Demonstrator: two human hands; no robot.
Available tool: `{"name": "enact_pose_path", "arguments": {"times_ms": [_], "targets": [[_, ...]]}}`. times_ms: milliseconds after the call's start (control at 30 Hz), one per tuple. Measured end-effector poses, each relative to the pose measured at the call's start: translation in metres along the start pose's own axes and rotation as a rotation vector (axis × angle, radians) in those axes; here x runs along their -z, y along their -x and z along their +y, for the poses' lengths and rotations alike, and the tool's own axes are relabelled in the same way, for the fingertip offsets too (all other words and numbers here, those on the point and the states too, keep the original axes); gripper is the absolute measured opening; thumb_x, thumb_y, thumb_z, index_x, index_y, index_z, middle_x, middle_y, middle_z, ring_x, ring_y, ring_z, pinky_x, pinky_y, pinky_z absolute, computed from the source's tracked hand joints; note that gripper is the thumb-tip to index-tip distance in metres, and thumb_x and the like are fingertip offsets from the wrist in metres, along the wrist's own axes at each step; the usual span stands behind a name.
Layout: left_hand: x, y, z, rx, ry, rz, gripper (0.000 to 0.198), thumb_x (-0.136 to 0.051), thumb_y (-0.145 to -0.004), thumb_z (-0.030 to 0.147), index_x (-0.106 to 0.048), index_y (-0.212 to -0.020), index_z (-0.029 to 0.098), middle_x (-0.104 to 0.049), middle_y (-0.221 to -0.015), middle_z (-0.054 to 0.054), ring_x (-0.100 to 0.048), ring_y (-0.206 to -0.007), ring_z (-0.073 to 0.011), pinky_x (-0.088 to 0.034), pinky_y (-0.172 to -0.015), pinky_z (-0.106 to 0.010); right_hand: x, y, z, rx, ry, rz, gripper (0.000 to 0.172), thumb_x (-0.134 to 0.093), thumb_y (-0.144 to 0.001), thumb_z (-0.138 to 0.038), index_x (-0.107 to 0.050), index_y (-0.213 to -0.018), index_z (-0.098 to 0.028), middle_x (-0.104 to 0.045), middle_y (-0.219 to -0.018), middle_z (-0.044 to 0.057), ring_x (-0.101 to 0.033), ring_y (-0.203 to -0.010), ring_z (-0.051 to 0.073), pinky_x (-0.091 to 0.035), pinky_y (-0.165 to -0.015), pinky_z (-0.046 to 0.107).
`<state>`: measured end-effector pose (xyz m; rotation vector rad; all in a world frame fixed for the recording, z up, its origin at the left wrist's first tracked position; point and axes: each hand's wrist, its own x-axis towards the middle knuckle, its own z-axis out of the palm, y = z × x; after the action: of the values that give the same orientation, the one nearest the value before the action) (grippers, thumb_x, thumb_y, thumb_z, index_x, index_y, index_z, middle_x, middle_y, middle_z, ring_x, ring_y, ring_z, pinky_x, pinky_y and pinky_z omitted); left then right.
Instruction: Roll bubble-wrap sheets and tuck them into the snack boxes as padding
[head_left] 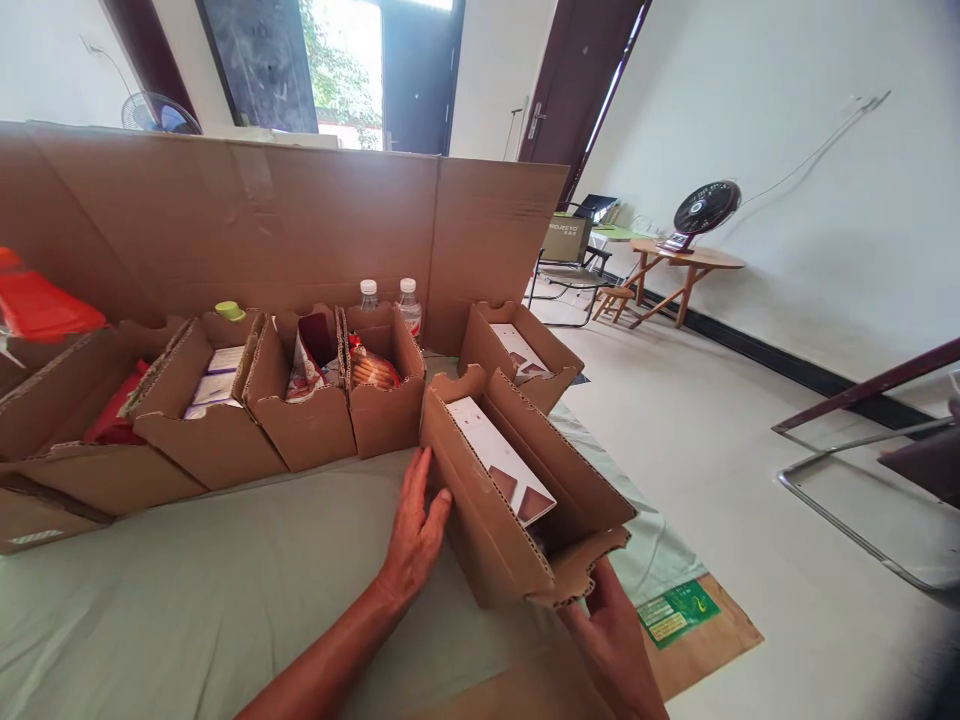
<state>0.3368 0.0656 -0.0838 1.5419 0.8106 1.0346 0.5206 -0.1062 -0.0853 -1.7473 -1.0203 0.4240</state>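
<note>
Box [484,525] near, right of centre, askew to row of boxes [386,418] at left; white carton [491,455] inside. Left hand [412,535] — fingers extended, thumb apart, palm side toward box's left wall. Right hand [611,640] at box's near end, below cut-out edge; fingers partly hidden — cannot tell how tightly closed. Second box [551,388] just beyond, on right. Two bottles [409,305] behind row's right end. Green cloth [225,590] below, cardboard panel [322,220] far.
</note>
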Motion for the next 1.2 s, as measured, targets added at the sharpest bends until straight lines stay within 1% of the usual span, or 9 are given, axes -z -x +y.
{"name": "enact_pose_path", "arguments": {"times_ms": [200, 433, 533, 633, 767, 833, 967, 1067, 1200], "targets": [[-0.008, 0.003, 0.010, 0.007, -0.010, -0.005, 0.060, -0.041, -0.102, 0.046, -0.032, -0.157, 0.024, -0.029, -0.167, -0.009, -0.024, -0.155, -0.0252, -0.017, -0.128, -0.047, -0.021, -0.019, -0.014, -0.021, -0.072, -0.016, 0.053, -0.070, -0.083, -0.052, -0.054, -0.122, -0.021, -0.077, -0.090, 0.008, -0.074, -0.081, 0.026, -0.059, -0.071, 0.034], [-0.019, 0.014, 0.005, -0.031, -0.026, -0.088, 0.061, -0.043, -0.102, 0.047, -0.032, -0.158, 0.027, -0.024, -0.170, -0.005, -0.020, -0.156, -0.0266, -0.015, -0.129, -0.046, -0.014, -0.015, -0.004, -0.033, -0.059, 0.047, 0.040, -0.072, -0.082, -0.053, -0.059, -0.104, -0.023, -0.075, -0.082, 0.006, -0.072, -0.071, 0.023, -0.058, -0.065, 0.031], [-0.023, 0.018, 0.005, -0.046, -0.026, -0.086, 0.060, -0.042, -0.103, 0.046, -0.032, -0.158, 0.027, -0.023, -0.170, -0.005, -0.020, -0.156, -0.0267, -0.015, -0.129, -0.047, -0.016, -0.016, -0.003, -0.050, -0.038, 0.084, 0.042, -0.073, -0.080, -0.054, -0.060, -0.104, -0.022, -0.076, -0.082, 0.006, -0.073, -0.071, 0.024, -0.059, -0.064, 0.032], [-0.022, 0.016, 0.004, -0.081, 0.006, -0.061, 0.060, -0.041, -0.103, 0.045, -0.031, -0.159, 0.026, -0.025, -0.169, -0.005, -0.021, -0.156, -0.0267, -0.017, -0.128, -0.045, -0.027, -0.026, -0.012, -0.073, -0.043, 0.095, 0.050, -0.074, -0.078, -0.054, -0.059, -0.111, -0.021, -0.076, -0.080, 0.006, -0.074, -0.070, 0.024, -0.060, -0.064, 0.033], [-0.017, 0.013, -0.004, -0.131, 0.032, -0.090, 0.062, -0.041, -0.103, 0.047, -0.027, -0.160, 0.028, -0.022, -0.170, -0.004, -0.019, -0.156, -0.0259, -0.018, -0.127, -0.043, -0.049, -0.050, -0.029, -0.062, -0.031, 0.103, 0.050, -0.073, -0.080, -0.050, -0.058, -0.116, -0.019, -0.075, -0.079, 0.005, -0.072, -0.065, 0.022, -0.059, -0.057, 0.032], [-0.016, 0.012, -0.011, -0.114, 0.025, -0.069, 0.064, -0.039, -0.103, 0.048, -0.025, -0.161, 0.025, -0.022, -0.170, -0.006, -0.019, -0.156, -0.0257, -0.017, -0.127, -0.043, -0.061, -0.065, -0.034, -0.016, -0.035, 0.138, 0.049, -0.071, -0.082, -0.049, -0.058, -0.118, -0.018, -0.075, -0.091, 0.008, -0.073, -0.070, 0.023, -0.060, -0.060, 0.033], [-0.014, 0.011, -0.021, 0.036, -0.029, 0.000, 0.066, -0.036, -0.103, 0.049, -0.022, -0.161, 0.020, -0.021, -0.170, -0.010, -0.019, -0.156, -0.0256, -0.018, -0.127, -0.046, -0.080, -0.080, -0.037, 0.057, -0.087, 0.174, 0.051, -0.063, -0.088, -0.042, -0.052, -0.132, -0.019, -0.063, -0.134, 0.018, -0.074, -0.103, 0.027, -0.062, -0.072, 0.035], [-0.013, 0.009, -0.023, 0.114, -0.028, 0.031, 0.067, -0.037, -0.102, 0.050, -0.024, -0.160, 0.019, -0.025, -0.168, -0.013, -0.026, -0.154, -0.0281, -0.024, -0.125, -0.050, -0.088, -0.072, -0.035, 0.135, -0.078, 0.122, 0.043, -0.060, -0.092, -0.035, -0.055, -0.133, -0.022, -0.062, -0.135, 0.016, -0.070, -0.112, 0.026, -0.062, -0.079, 0.036], [-0.014, 0.006, -0.024, 0.121, -0.043, 0.046, 0.067, -0.038, -0.101, 0.050, -0.030, -0.157, 0.015, -0.031, -0.166, -0.016, -0.032, -0.152, -0.0292, -0.027, -0.123, -0.050, -0.095, -0.061, -0.035, 0.296, -0.011, -0.034, 0.031, -0.059, -0.092, -0.026, -0.066, -0.123, -0.023, -0.061, -0.136, 0.014, -0.066, -0.114, 0.024, -0.062, -0.080, 0.035]]}}
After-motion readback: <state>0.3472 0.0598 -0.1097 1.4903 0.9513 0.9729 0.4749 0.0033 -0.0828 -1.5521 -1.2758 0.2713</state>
